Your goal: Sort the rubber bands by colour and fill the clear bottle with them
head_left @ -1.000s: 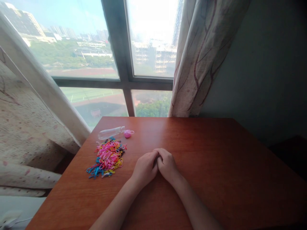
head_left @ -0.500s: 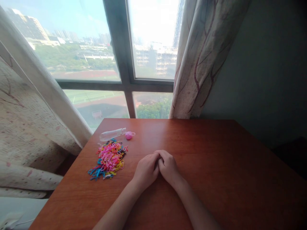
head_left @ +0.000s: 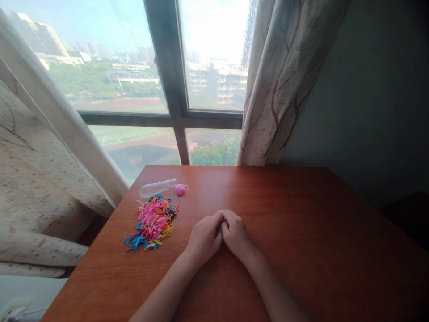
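Observation:
My left hand (head_left: 203, 238) and my right hand (head_left: 236, 232) rest together on the brown wooden table, touching at the fingers. Both are closed, the fingers curled inward and partly hidden by each other; no object shows in them. To the left of my left hand lies a loose heap of small colourful elastic bands (head_left: 156, 219), mostly pink, with blue, yellow, red and black ones. Behind the heap, a clear plastic bottle (head_left: 156, 188) lies on its side. Near the bottle's mouth sits a small round pink item with a loop (head_left: 180, 190).
The wooden table (head_left: 301, 232) reaches up to the window (head_left: 177, 118) at the back. Patterned curtains (head_left: 264, 112) hang on both sides of the glass. At the lower left, a white surface (head_left: 30, 290) with a cable stands beyond the table's edge.

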### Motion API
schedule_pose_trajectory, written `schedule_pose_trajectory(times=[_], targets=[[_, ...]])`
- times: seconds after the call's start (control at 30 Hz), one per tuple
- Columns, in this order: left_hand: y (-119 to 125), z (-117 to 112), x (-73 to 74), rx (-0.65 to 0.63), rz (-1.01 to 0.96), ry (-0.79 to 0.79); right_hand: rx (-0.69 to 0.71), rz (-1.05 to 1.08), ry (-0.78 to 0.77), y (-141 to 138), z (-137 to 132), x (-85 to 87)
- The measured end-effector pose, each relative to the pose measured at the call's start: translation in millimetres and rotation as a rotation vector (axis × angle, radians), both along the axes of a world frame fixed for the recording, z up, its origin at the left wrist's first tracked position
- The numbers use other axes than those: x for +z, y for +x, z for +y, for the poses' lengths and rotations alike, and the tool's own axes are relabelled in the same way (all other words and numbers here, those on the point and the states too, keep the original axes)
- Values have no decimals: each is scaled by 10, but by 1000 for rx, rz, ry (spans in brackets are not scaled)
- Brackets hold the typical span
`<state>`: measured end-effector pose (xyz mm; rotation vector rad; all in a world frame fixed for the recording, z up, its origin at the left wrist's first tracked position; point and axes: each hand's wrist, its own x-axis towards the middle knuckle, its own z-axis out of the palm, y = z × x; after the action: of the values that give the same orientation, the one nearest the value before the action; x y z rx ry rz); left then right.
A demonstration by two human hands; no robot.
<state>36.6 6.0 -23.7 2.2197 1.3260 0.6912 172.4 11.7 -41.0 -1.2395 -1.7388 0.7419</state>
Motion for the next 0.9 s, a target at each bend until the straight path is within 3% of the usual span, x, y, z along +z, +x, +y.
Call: schedule_pose_trajectory(times=[0.9], targets=[[-4,8,5,2,-21,-17,-3,-12,-1,1,17,-28]])
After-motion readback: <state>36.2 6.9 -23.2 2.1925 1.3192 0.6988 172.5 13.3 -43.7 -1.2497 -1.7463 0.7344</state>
